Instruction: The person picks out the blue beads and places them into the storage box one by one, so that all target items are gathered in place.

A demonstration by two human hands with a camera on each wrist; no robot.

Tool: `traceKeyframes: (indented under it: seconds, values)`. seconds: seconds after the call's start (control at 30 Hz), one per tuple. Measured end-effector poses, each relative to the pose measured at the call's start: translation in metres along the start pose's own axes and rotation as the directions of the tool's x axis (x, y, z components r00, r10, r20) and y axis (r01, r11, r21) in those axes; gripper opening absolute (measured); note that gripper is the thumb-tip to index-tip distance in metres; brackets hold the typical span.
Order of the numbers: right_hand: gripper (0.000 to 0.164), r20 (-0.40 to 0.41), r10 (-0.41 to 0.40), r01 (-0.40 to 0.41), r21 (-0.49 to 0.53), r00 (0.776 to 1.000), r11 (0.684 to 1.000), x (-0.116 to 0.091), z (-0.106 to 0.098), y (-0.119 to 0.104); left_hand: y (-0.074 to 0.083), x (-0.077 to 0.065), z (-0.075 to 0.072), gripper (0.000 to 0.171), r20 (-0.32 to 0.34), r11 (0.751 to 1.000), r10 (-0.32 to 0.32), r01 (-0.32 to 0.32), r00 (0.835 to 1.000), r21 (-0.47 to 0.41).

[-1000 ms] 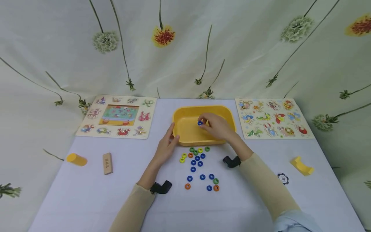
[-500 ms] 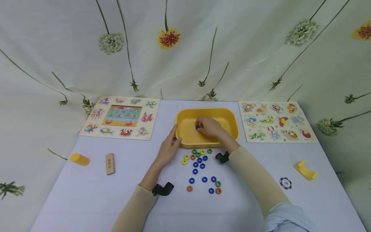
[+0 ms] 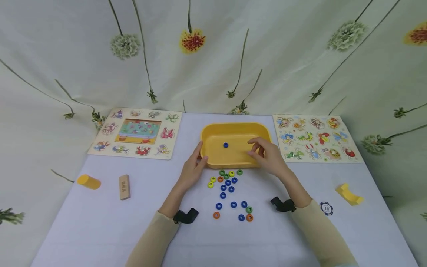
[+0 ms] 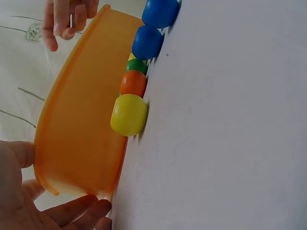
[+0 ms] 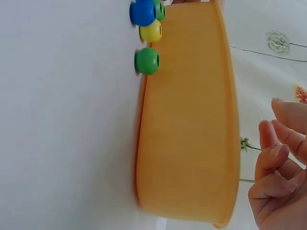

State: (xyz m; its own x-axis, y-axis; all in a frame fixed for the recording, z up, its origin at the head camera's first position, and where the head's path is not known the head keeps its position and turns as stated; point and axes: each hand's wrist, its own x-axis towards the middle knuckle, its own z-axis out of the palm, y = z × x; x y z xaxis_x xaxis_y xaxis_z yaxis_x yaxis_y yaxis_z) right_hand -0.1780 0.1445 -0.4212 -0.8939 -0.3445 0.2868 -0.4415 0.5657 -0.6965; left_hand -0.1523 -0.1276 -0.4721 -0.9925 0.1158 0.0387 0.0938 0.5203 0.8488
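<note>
The left hand (image 3: pixel 191 168) touches the tray (image 3: pixel 237 157) at its eight o'clock corner, thumb at the rim and straight fingers along the outer end wall. The right hand (image 3: pixel 268 157) is spread and holds nothing, thumb and forefinger apart, its fingers bent above the tray's four o'clock side. A blue bead (image 3: pixel 225 146) lies on the tray floor, just nine o'clock of centre and well apart from both hands. Loose beads (image 3: pixel 221 188), blue, green, yellow and orange, are scattered at six o'clock from the tray, the nearest close by its front wall.

Farther out on the surface (image 3: pixel 200 241), taking the tray as the dial's centre, a sea-animal board (image 3: pixel 111 146) lies at nine and an insect board (image 3: pixel 295 128) at three. Toward eight are a wooden block (image 3: pixel 124 188) and a yellow cylinder (image 3: pixel 89 182); toward four, a chip (image 3: pixel 326 208) and a yellow arch (image 3: pixel 348 194). A flowered cloth (image 3: pixel 213 74) hangs at twelve.
</note>
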Motion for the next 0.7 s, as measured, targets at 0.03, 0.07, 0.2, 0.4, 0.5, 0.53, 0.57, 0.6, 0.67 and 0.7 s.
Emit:
traceKeyframes:
  seconds: [0.03,0.07,0.2,0.4,0.5,0.53,0.57,0.6,0.67,0.7]
  values:
    - [0.030,-0.009,-0.010,0.010,0.011,1.000,1.000,-0.007,-0.003,-0.001,0.000,0.000,0.000,0.057,-0.003,1.000,-0.003,0.003,1.000,0.003]
    - [0.029,-0.014,-0.012,0.013,0.024,1.000,1.000,-0.014,-0.005,-0.002,0.000,0.000,0.000,0.057,-0.005,1.000,-0.003,0.003,1.000,0.005]
    - [0.029,0.014,-0.034,0.033,0.064,0.999,0.997,-0.035,-0.005,-0.015,0.001,0.000,0.000,0.057,-0.009,1.000,-0.002,0.002,1.000,0.011]
    - [0.028,0.105,-0.120,0.101,0.168,0.987,0.981,-0.051,0.010,-0.048,0.001,0.000,-0.001,0.057,-0.007,1.000,-0.010,0.010,1.000,0.009]
    - [0.028,0.123,-0.126,0.102,0.186,0.984,0.977,-0.056,0.023,-0.047,0.001,0.000,-0.001,0.057,-0.004,1.000,-0.014,0.014,1.000,0.002]
    - [0.029,0.126,-0.122,0.099,0.179,0.984,0.979,-0.057,0.028,-0.044,0.001,0.000,0.000,0.057,-0.003,1.000,-0.015,0.015,1.000,0.000]
    - [0.029,0.128,-0.116,0.093,0.175,0.985,0.980,-0.058,0.033,-0.040,0.001,0.000,0.000,0.057,-0.002,1.000,-0.015,0.015,1.000,-0.002]
    - [0.029,0.128,-0.112,0.089,0.172,0.985,0.981,-0.059,0.037,-0.036,0.001,0.000,0.000,0.057,-0.003,1.000,-0.013,0.013,1.000,-0.003]
    - [0.029,0.127,-0.107,0.085,0.173,0.986,0.981,-0.060,0.043,-0.027,0.000,-0.001,0.000,0.057,-0.002,1.000,-0.008,0.008,1.000,-0.005]
    - [0.029,0.127,-0.106,0.082,0.179,0.986,0.980,-0.060,0.045,-0.024,0.000,-0.001,0.000,0.057,-0.002,1.000,-0.006,0.006,1.000,-0.005]
